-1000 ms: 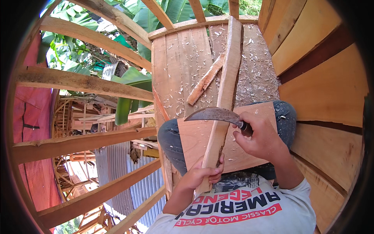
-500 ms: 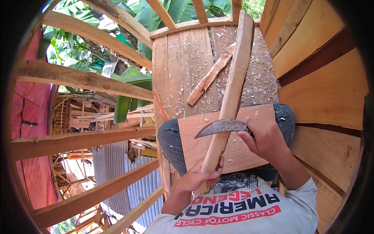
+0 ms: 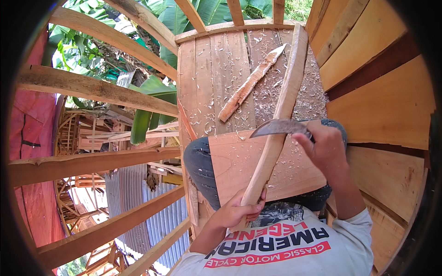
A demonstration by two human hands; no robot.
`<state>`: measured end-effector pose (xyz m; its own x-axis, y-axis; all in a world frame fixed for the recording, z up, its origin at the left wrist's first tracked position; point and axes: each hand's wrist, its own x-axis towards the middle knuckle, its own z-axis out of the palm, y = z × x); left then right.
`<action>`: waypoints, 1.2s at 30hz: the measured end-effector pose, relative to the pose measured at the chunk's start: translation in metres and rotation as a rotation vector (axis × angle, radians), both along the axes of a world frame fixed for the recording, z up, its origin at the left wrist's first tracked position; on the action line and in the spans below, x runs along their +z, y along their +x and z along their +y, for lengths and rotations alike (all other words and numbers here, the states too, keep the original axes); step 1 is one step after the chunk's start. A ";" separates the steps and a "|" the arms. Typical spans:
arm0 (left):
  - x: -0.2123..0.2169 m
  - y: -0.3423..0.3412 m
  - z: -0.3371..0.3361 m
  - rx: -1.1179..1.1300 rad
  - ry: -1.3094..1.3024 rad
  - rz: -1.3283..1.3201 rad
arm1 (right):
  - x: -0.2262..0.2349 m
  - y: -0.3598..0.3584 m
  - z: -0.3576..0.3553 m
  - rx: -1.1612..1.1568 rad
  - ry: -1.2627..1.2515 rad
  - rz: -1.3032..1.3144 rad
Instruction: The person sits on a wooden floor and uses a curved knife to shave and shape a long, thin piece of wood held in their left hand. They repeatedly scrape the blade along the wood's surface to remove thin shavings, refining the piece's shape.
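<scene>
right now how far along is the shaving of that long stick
Partly done: shavings litter the floor planks, so much wood is already off. In hand: the left hand grips the stick at its near end, and the right hand lays the curved knife across it. The far end looks rough, so shaving remains.

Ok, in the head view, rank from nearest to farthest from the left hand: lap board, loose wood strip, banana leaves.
From the left hand:
1. Lap board, just above it, across the knees.
2. Loose wood strip, farther up on the plank floor.
3. Banana leaves, outside the frame, to the left.
</scene>
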<state>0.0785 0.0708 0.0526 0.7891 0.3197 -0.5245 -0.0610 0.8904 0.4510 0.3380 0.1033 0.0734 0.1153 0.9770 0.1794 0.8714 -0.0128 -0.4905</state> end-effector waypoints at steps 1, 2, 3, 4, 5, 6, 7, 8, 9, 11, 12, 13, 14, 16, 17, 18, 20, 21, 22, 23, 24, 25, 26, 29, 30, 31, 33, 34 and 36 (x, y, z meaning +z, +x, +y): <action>0.001 0.000 0.002 -0.038 0.027 0.007 | -0.001 0.012 0.008 -0.115 -0.004 -0.007; 0.004 0.000 0.001 -0.042 0.030 0.004 | 0.006 0.025 0.012 -0.187 -0.026 0.127; 0.008 0.001 -0.003 -0.046 0.034 0.001 | 0.009 0.021 0.008 -0.119 0.015 0.109; 0.008 0.003 -0.003 -0.043 0.046 0.003 | 0.012 0.011 0.002 -0.043 0.065 0.095; 0.007 0.002 -0.002 -0.032 0.050 -0.001 | 0.013 0.000 -0.011 0.017 0.096 0.076; 0.006 0.001 0.000 -0.022 0.053 -0.006 | 0.007 -0.010 -0.020 0.158 0.057 -0.025; 0.004 -0.001 0.001 -0.011 0.053 -0.016 | 0.007 -0.012 -0.021 0.156 0.044 -0.051; 0.004 -0.001 0.002 -0.017 0.061 -0.001 | 0.007 -0.013 -0.020 0.154 0.031 -0.077; 0.005 0.001 0.003 -0.023 0.070 0.013 | 0.007 -0.012 -0.017 0.153 0.018 -0.102; 0.008 0.004 0.005 -0.032 0.100 0.055 | 0.000 -0.001 -0.008 0.037 0.074 -0.024; 0.008 0.008 0.005 -0.043 0.113 0.077 | -0.001 -0.002 -0.009 0.013 0.098 0.002; 0.008 0.010 0.007 -0.054 0.135 0.105 | -0.004 -0.002 -0.008 -0.011 0.131 0.034; 0.007 0.008 0.007 -0.052 0.146 0.090 | -0.006 -0.004 -0.015 -0.016 0.059 0.023; 0.006 0.000 0.003 -0.061 0.150 0.054 | 0.002 -0.017 -0.023 0.145 0.074 0.033; 0.006 -0.002 0.003 -0.062 0.157 0.085 | 0.006 -0.021 -0.026 0.220 0.073 0.037; 0.008 -0.002 0.005 -0.064 0.163 0.117 | 0.006 -0.016 -0.021 0.181 0.035 -0.052; 0.008 0.001 0.004 -0.075 0.165 0.131 | -0.009 0.005 -0.006 -0.020 0.039 0.005; 0.006 0.003 0.003 -0.083 0.167 0.122 | -0.013 0.014 -0.003 -0.116 0.049 0.035; 0.004 0.005 0.005 -0.083 0.178 0.123 | -0.011 0.019 -0.004 -0.121 0.024 -0.006; 0.004 0.005 0.006 -0.092 0.160 0.109 | -0.006 0.011 -0.008 -0.002 0.063 0.010; 0.005 0.003 0.005 -0.101 0.142 0.096 | -0.001 -0.003 -0.014 0.117 0.103 0.024; 0.005 0.000 0.003 -0.119 0.111 0.080 | 0.003 -0.015 -0.020 0.229 0.129 0.038; 0.005 -0.001 0.004 -0.090 0.100 0.091 | 0.006 -0.021 -0.023 0.282 0.105 0.024; 0.010 -0.003 0.004 -0.037 0.098 0.128 | -0.016 0.017 -0.001 -0.036 0.123 -0.008; 0.007 -0.004 0.004 -0.038 0.128 0.143 | -0.011 0.030 0.006 -0.260 -0.021 0.165; 0.007 -0.003 0.007 -0.035 0.169 0.163 | -0.009 0.029 0.005 -0.195 0.022 0.167; 0.011 0.002 0.010 -0.076 0.306 0.214 | -0.009 0.015 -0.011 -0.021 0.082 0.094; 0.012 0.002 0.008 -0.104 0.362 0.239 | -0.011 0.004 -0.019 0.092 0.106 0.025; 0.012 0.003 0.010 -0.125 0.584 0.320 | -0.007 -0.002 -0.016 0.133 0.123 -0.013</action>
